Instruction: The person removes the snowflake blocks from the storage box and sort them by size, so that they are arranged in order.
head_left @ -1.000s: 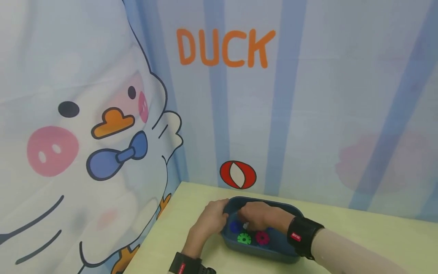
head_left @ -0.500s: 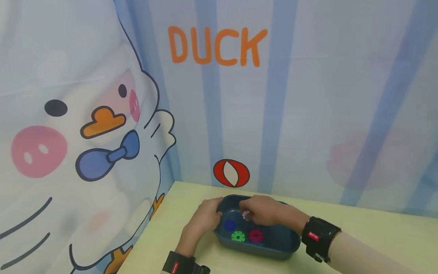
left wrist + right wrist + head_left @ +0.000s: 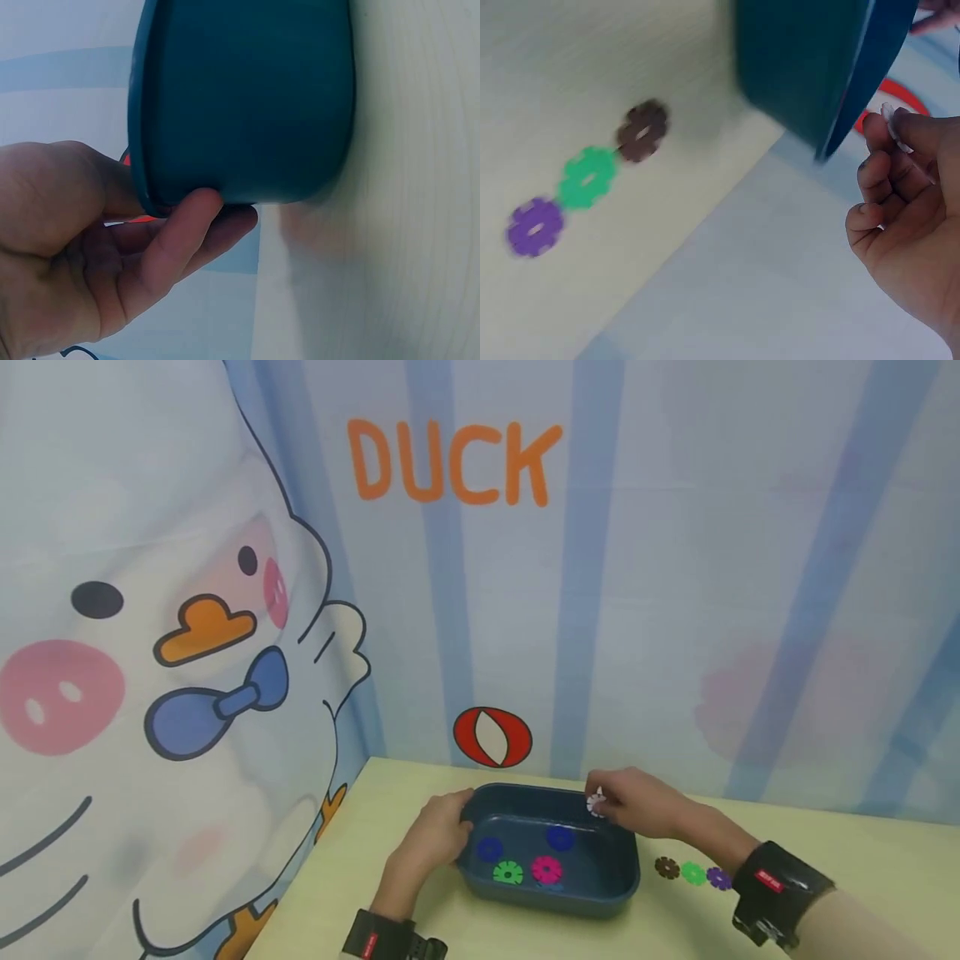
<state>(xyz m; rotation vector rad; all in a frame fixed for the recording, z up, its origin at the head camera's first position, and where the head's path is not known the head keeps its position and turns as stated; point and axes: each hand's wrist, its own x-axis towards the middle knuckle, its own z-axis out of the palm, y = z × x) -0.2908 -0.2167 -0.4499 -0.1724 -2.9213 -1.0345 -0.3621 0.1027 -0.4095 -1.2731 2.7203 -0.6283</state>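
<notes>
My left hand (image 3: 429,843) grips the left end of a dark blue plastic basin (image 3: 551,906); in the left wrist view the fingers (image 3: 176,240) lie against its wall and round the rim. Above the basin's back right corner, my right hand (image 3: 643,803) pinches a white notched snowflake disc (image 3: 596,802) between thumb and forefinger, seen edge-on in the right wrist view. Inside the basin lie a green disc (image 3: 507,872), a pink disc (image 3: 547,869) and two blue discs, one at the left (image 3: 490,849) and one further back (image 3: 559,837).
Right of the basin, a brown disc (image 3: 667,867), a green disc (image 3: 587,178) and a purple disc (image 3: 535,227) lie in a row on the pale yellow table (image 3: 337,877). A printed cloth (image 3: 660,610) hangs behind the table and along its left side.
My right hand has lifted the white disc from inside the basin and carried it right, to above the back right corner. My left hand keeps its hold. The row of discs has come into sight.
</notes>
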